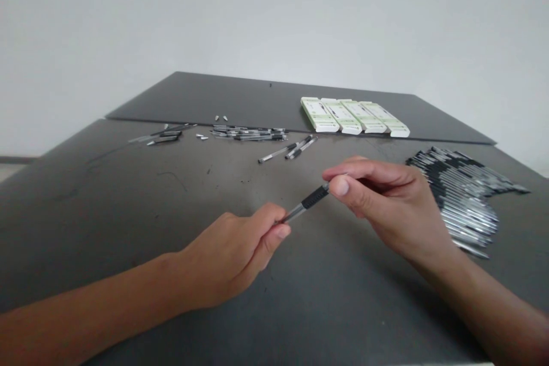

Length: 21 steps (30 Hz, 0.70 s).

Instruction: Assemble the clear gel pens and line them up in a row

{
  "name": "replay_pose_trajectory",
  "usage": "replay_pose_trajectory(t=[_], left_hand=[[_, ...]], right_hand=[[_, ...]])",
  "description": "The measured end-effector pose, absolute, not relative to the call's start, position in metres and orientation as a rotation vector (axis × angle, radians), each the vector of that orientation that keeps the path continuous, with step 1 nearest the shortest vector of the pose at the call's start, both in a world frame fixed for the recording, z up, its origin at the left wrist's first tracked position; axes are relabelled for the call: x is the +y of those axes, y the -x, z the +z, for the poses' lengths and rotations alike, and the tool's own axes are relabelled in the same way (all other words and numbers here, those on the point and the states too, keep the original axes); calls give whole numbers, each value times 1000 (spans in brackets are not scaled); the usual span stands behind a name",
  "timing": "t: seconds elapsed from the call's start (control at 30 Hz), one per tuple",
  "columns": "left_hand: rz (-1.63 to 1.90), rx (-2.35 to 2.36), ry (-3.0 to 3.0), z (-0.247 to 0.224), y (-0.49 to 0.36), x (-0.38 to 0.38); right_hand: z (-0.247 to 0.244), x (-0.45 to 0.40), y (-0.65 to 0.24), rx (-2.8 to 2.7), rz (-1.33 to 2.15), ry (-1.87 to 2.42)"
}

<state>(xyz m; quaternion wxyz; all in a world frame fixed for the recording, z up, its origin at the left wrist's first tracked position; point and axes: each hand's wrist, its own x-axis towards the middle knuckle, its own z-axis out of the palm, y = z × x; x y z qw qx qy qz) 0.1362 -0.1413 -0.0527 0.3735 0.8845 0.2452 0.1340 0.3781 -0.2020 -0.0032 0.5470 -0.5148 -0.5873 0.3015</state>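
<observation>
Near edge of table, centre: L hand [227, 257] and R hand [386, 206] both on one pen

From my end of the link, the clear-barrelled pen with black rubber grip [309, 200] hangs above the dark grey table [128, 211], not touching it. Its long axis runs diagonally, low end at L hand, up and to the right into R hand. L hand is nearer me, closed around the low end w/ L fingers [274, 226] curled over, so the tip's hidden. R hand is a tight pinch at the top of the grip, R thumb [339, 186] pressed on from the near side, other fingers curled behind; the pen's top end is out of view.

Toward the far edge, mid-table, lie three loose black-and-clear pens [287, 150], w/ a long row of pens [249, 133] beyond. Four white-and-green rectangular boxes [354, 117] sit on a second dark board [257, 97] along the far edge. A big fanned heap of black-and-silver pens [465, 200] covers the R edge, just beside R hand.
</observation>
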Motion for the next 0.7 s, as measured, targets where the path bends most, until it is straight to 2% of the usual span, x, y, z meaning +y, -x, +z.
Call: replay_pose_trajectory(t=[0.33,0.57,0.7], left_hand=[[377,558,-1854,-52,-145,-161],[418,527,-1821,-56,-145,-162],[435,552,-1787,-56,-146,-164]], right_hand=[[-16,-203,-359,-1306,1101,899],[-20,-197,-356,-1187,1062,931],[-17,-200,-350,-1223,1166,847]])
